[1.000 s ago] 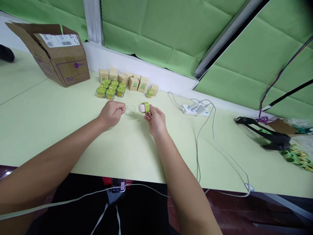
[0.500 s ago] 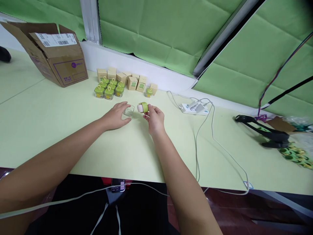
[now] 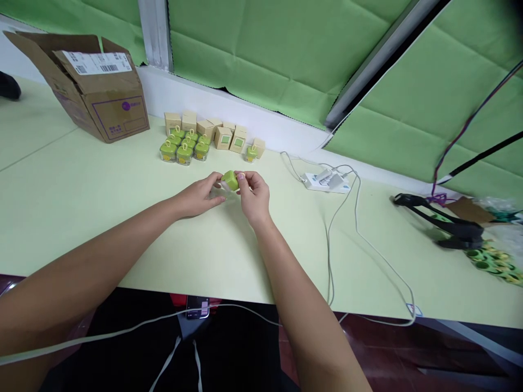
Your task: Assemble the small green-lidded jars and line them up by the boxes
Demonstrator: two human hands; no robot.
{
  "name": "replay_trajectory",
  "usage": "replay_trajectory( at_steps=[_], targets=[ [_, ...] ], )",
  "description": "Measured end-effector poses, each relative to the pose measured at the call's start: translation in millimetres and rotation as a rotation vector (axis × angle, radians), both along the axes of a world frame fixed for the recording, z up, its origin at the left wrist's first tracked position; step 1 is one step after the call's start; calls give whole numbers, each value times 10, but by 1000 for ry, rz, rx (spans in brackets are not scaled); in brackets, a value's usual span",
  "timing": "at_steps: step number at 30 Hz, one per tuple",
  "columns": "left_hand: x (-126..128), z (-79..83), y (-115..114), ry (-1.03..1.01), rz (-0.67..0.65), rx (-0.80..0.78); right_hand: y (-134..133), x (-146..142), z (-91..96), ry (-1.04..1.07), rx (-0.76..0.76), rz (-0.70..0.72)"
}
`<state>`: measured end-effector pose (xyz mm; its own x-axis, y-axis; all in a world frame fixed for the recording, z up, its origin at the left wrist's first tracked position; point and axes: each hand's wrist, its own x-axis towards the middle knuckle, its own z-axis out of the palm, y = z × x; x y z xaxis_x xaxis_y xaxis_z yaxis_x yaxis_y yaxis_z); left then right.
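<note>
Between thumb and fingers, my left hand (image 3: pixel 201 197) holds a small clear jar (image 3: pixel 218 192), partly hidden by the fingers. My right hand (image 3: pixel 254 198) pinches a green lid (image 3: pixel 230 181) by its loop; something whitish shows under the lid. The lid is tilted over the mouth of the jar, but I cannot tell whether the two touch. Farther back stand several closed jars with green lids (image 3: pixel 184 149) and yellow loops, grouped together. Another such jar (image 3: pixel 251 154) stands apart, to their right.
Small tan boxes (image 3: pixel 223 138) line the wall behind the jars. A large open cardboard box (image 3: pixel 118 111) is at the back left. A white power strip (image 3: pixel 327 183) with trailing cables lies right of my hands. Farther right are a black stand-like object (image 3: pixel 449 220) and green-yellow pieces (image 3: pixel 496 264).
My right hand has brought the green lid left and turned it over the clear jar. My left hand has shifted slightly right with the jar.
</note>
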<state>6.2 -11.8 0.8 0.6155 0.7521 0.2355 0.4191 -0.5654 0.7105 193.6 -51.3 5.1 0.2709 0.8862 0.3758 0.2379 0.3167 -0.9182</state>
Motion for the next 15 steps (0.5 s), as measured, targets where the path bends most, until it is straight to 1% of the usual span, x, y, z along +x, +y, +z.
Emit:
replay_trajectory(
  at_steps=[5, 11, 15],
  targets=[
    [15, 27, -49, -86, -66, -60, -5, 8, -6, -23, 32, 55],
    [54, -2, -55, -188, -26, -99, 0, 25, -27, -129, 28, 101],
    [42, 25, -64, -220, -19, -99, -10, 49, -17, -168, 50, 89]
  ],
)
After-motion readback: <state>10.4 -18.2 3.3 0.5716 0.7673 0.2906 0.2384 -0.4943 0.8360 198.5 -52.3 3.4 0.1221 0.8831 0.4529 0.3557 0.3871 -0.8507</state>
